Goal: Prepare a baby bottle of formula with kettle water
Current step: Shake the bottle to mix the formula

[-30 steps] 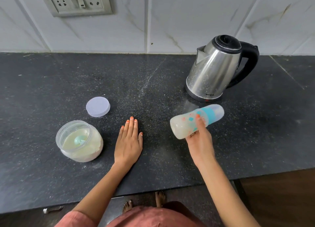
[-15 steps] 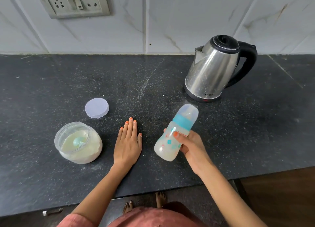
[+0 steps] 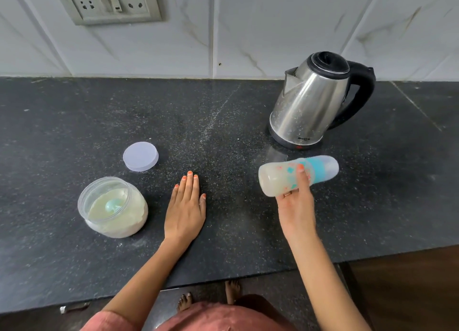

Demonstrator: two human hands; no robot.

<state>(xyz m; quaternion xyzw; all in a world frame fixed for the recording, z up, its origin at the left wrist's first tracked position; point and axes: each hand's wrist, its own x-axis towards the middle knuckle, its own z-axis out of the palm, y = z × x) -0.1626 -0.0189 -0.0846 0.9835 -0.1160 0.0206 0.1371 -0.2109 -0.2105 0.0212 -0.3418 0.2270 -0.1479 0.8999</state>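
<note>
Starting at the left, we see the left hand [image 3: 185, 207] lying flat on the counter [image 3: 74, 122], palm down, with its fingers straight and close together and nothing in it. It rests between the open formula jar [image 3: 113, 207] and the bottle. Further right, the right hand [image 3: 296, 206] is raised above the counter and grips the baby bottle [image 3: 275, 179], its fingers wrapped round the middle.

The counter is dark speckled stone, dusted with pale powder near the jar. The jar's round lid [image 3: 140, 156] lies flat just beyond the jar, apart from it. A steel kettle [image 3: 313, 107] with a black handle stands far right, beyond the bottle. Behind runs a white marbled tile wall [image 3: 273, 27] with a socket plate [image 3: 109, 1] at its left.

We find the bottle nearly horizontal in the air, base pointing left and capped end right. It is translucent with orange and teal marks, a teal collar, a clear cap and cloudy whitish contents.
</note>
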